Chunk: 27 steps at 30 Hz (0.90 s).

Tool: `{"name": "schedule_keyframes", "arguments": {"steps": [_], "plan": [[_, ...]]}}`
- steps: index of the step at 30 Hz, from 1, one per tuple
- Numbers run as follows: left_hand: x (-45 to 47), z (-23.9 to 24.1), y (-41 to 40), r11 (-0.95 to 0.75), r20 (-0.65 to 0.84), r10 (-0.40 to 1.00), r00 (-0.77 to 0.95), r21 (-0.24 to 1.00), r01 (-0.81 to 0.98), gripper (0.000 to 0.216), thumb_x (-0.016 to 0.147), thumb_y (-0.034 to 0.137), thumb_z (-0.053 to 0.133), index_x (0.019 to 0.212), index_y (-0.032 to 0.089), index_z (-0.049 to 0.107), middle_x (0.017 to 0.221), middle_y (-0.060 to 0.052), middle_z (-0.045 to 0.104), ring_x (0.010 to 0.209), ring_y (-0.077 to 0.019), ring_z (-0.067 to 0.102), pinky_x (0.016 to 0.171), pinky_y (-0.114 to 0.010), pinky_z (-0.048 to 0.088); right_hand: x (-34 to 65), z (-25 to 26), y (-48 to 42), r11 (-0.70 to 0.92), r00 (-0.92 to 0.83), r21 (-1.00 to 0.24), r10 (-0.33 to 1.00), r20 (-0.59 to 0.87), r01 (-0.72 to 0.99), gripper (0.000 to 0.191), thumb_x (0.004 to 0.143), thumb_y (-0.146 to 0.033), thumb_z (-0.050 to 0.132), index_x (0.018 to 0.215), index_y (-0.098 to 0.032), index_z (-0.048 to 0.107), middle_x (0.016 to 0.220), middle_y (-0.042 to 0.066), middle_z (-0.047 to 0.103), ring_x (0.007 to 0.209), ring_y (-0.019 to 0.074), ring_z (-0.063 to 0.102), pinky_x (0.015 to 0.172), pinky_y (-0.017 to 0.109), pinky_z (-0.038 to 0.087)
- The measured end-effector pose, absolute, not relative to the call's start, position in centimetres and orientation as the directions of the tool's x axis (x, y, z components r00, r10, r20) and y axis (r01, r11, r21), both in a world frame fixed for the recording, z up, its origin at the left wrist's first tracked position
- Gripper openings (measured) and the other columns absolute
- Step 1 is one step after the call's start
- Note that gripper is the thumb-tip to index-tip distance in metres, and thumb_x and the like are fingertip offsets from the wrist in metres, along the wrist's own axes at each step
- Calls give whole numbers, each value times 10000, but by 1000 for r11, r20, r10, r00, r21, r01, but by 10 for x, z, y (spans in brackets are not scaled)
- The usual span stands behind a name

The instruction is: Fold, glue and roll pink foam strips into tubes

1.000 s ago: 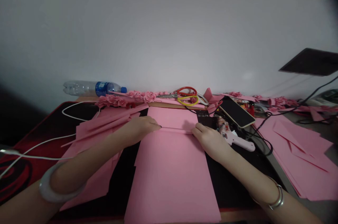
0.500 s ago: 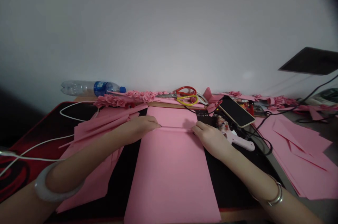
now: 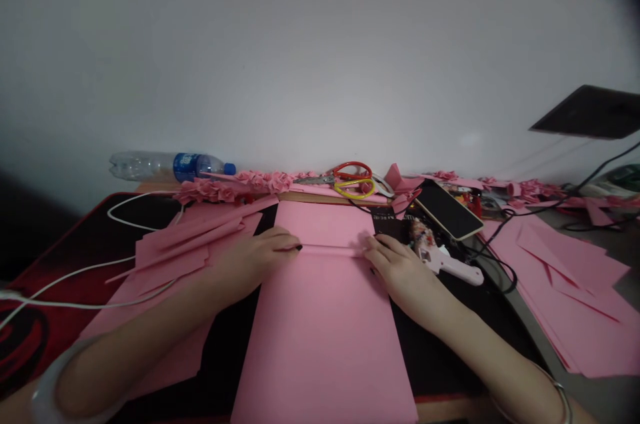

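A long sheet of pink paper (image 3: 325, 337) lies lengthwise in front of me, reaching toward the wall. Across its upper part runs a thin paper roll (image 3: 331, 251), stretched between my two hands. My left hand (image 3: 265, 256) pinches its left end, fingers closed, and my right hand (image 3: 400, 267) pinches its right end, fingers bent over it. Whether the roll is part of the sheet or a separate piece lying on it, I cannot tell. The fingertips are partly hidden. A white glue gun (image 3: 450, 266) rests just right of my right hand.
Scissors (image 3: 354, 183) with red and yellow handles lie by the wall among pink paper flowers (image 3: 265, 181). A plastic bottle (image 3: 150, 165) lies at the back left. A phone (image 3: 450, 211) and black cords are on the right. Pink paper stacks (image 3: 565, 317) flank the black mat (image 3: 450, 357).
Both hands have come slightly toward me with the roll, and the forearms sit lower. The left arm has shifted, uncovering more of the white cable over the left papers.
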<state>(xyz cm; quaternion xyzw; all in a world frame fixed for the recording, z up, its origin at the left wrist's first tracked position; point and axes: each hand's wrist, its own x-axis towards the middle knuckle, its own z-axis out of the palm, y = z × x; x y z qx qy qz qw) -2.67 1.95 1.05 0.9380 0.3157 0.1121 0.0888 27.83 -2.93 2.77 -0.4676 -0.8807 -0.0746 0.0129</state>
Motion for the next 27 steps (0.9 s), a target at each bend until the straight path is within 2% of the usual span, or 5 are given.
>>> {"name": "schedule_keyframes", "arguments": {"steps": [3, 13, 17, 20, 27], "plan": [[-30, 5, 7, -785, 129, 619, 775, 136, 604, 459, 897, 22, 328, 1277, 187, 526, 1428, -51, 461, 1338, -200, 378, 1087, -369, 367, 279, 17, -37, 568, -581, 128, 806, 115, 813, 392, 844, -6, 427, 1225, -35, 518, 1334, 200, 538, 1243, 275, 495, 987, 431, 468], [-34, 9, -24, -826, 165, 562, 811, 61, 560, 442, 877, 46, 366, 1266, 170, 533, 1428, -89, 460, 1356, -241, 358, 1092, -394, 370, 274, 21, -63, 565, -587, 159, 792, 169, 809, 469, 847, -30, 405, 1310, -40, 475, 1316, 191, 561, 1167, 267, 574, 935, 460, 509], [-38, 12, -26, -821, 199, 571, 796, 126, 557, 408, 925, 100, 373, 1291, 203, 521, 1317, -48, 581, 1210, -211, 539, 1007, -350, 457, 274, 28, -63, 594, -591, 55, 778, 215, 803, 285, 859, -46, 472, 1067, -124, 649, 1087, 108, 701, 1024, 243, 630, 865, 407, 534], [-35, 18, -19, -761, 167, 645, 746, 224, 609, 383, 936, 106, 367, 1239, 224, 570, 1233, -25, 642, 1073, -190, 623, 904, -318, 511, 272, 31, -54, 560, -549, -14, 816, 183, 828, 180, 863, -63, 509, 847, -151, 665, 911, 83, 694, 890, 221, 627, 771, 354, 536], [-20, 31, 6, -681, 115, 716, 689, 331, 653, 339, 880, 77, 401, 935, 225, 702, 976, -1, 712, 857, -169, 653, 748, -243, 492, 264, 30, -32, 499, -493, -56, 865, 93, 865, 209, 890, -57, 444, 921, -155, 627, 831, 54, 588, 702, 153, 593, 649, 271, 504]]}}
